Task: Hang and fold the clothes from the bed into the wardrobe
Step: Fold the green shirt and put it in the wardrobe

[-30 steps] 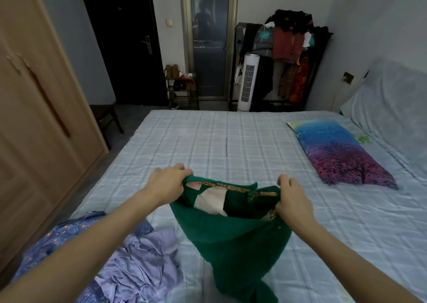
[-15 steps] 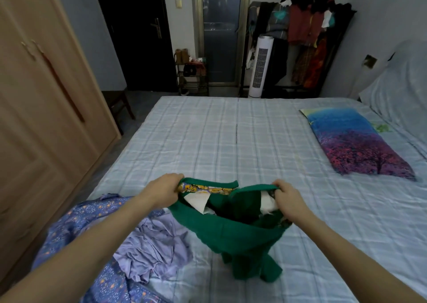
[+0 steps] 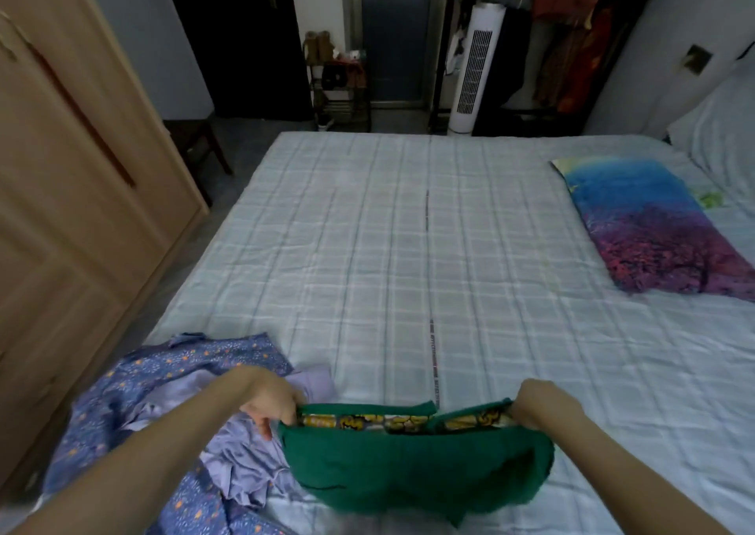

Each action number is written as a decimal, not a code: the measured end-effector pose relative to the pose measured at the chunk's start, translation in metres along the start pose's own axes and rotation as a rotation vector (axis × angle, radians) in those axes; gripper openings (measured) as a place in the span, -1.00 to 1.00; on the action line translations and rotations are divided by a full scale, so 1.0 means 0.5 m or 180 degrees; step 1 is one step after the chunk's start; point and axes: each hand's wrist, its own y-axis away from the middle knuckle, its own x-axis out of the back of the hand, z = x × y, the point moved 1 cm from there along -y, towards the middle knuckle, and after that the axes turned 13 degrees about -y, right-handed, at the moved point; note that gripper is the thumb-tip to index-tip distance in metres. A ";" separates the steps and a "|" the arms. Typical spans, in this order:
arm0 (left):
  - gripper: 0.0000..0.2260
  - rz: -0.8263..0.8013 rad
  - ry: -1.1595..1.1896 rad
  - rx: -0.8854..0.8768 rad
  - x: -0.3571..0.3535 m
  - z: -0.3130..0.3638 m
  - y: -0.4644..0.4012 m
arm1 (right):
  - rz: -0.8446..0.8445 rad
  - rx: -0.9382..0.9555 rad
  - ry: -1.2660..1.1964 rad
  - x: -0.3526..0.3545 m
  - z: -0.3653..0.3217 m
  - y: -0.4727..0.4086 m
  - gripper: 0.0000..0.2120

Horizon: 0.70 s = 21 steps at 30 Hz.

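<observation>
Gripping the green garment point(image 3: 412, 469) by its top edge, left hand point(image 3: 269, 397) and right hand point(image 3: 543, 406) stretch it wide over the bed point(image 3: 408, 248), just beside the purple clothes heap point(image 3: 163, 412); closed wardrobe point(image 3: 61, 167) stands left.

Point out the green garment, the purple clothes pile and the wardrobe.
green garment point(image 3: 408, 469): head view, on its front panel below the patterned waistband.
purple clothes pile point(image 3: 171, 375): head view, on the star-print fabric at the top.
wardrobe point(image 3: 73, 191): head view, on its wooden door.
</observation>
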 end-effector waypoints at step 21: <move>-0.67 0.5810 -0.1231 0.0464 0.802 0.186 0.390 | 0.3507 0.1719 -0.3958 0.893 -0.282 -0.068 -0.84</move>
